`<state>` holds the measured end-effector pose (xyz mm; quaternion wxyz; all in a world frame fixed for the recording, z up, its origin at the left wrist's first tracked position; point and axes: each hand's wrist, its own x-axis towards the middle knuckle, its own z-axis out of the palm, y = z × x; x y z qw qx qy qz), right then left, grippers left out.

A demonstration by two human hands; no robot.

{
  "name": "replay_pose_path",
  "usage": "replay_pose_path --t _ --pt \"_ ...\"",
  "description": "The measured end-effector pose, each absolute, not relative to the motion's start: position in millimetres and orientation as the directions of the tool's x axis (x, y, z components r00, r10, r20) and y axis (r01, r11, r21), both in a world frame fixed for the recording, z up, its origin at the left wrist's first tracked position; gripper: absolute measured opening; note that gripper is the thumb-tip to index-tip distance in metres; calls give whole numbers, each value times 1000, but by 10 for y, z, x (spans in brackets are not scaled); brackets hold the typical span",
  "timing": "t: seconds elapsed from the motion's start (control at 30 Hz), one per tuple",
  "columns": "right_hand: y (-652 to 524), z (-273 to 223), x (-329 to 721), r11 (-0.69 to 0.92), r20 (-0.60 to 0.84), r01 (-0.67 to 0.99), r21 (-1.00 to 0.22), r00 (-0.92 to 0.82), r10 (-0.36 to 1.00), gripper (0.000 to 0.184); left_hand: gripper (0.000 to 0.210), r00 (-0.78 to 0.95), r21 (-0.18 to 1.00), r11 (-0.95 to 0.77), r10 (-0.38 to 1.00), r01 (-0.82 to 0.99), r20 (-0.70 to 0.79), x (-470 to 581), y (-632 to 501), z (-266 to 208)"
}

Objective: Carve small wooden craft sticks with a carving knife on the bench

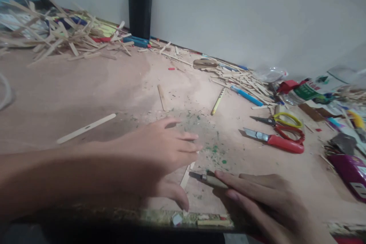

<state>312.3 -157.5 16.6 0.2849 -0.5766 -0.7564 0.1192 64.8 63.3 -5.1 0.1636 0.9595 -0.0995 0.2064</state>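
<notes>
The craft stick (185,178) looks like matt wood, the knife blade (195,175) metal

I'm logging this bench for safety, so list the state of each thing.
Left hand: open, partly covering a craft stick
Right hand: closed on the carving knife
Carving knife: blade bare
Red-handled knife: lying, blade bare
Scissors: lying, blades apparently closed
Far-left craft stick: flat, unbroken
Black slab: upright

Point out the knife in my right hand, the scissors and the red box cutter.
Knife (213,181): head view, on its handle.
Scissors (274,122): head view, where blades meet handles.
Red box cutter (286,144): head view, on its grip.
</notes>
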Motion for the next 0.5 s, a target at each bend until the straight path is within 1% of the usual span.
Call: replay_pose_path --t 0.07,0.13,0.23,0.33,0.5 --pt "-1590 157 3119 298 267 823 -485 -185 946 40 54 872 265 -921 -135 -285 470 650 628 -78" --pt "-1586 154 3086 298 253 814 -498 -193 948 41 52 867 275 -918 -124 -284 483 653 622 -82" --pt "-1562 144 3037 305 261 781 -544 -189 947 40 49 896 309 -917 -101 -253 433 654 614 -42" --pt "-1567 95 3077 311 255 750 -583 -194 947 36 48 910 328 -910 -110 -254 399 656 621 -21" --pt "-1618 54 3203 303 176 761 -574 -246 953 45 52 899 316 -911 -116 -265 422 644 648 -100"
